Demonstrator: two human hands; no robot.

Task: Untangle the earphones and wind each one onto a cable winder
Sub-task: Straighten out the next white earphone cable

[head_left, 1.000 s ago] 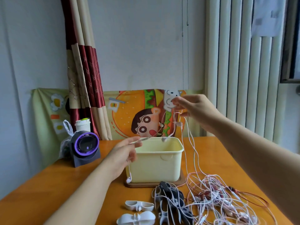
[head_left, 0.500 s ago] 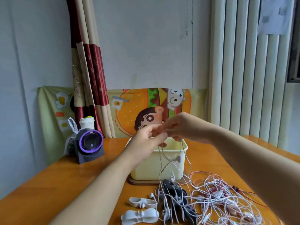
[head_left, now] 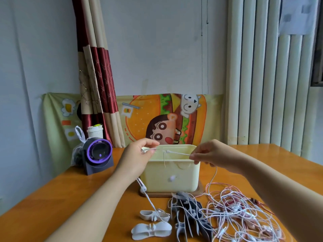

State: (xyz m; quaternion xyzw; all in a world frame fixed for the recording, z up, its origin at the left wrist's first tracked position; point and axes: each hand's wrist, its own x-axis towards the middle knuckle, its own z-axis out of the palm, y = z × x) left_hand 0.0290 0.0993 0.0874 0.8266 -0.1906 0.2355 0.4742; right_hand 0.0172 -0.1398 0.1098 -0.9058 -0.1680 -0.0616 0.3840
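We note a purple-ringed device [head_left: 97, 154] standing upright at the far left of the bench [head_left: 52, 198]. The left hand [head_left: 138, 158] is raised before the cream box [head_left: 188, 177], thumb and fingertips pinched on one end of a white earphone cable [head_left: 178, 153]. That cable runs taut across the box's open top to the right hand [head_left: 215, 154], which pinches it likewise, its other fingers curled. Below the left hand a further length hangs down and trails across the farther of two white cable winders [head_left: 152, 230] lying on the bench. Right of these we record a heap of grey and dark winders [head_left: 190, 212], then the tangle of white and pink earphones [head_left: 241, 219], into which the cable drops from the right hand
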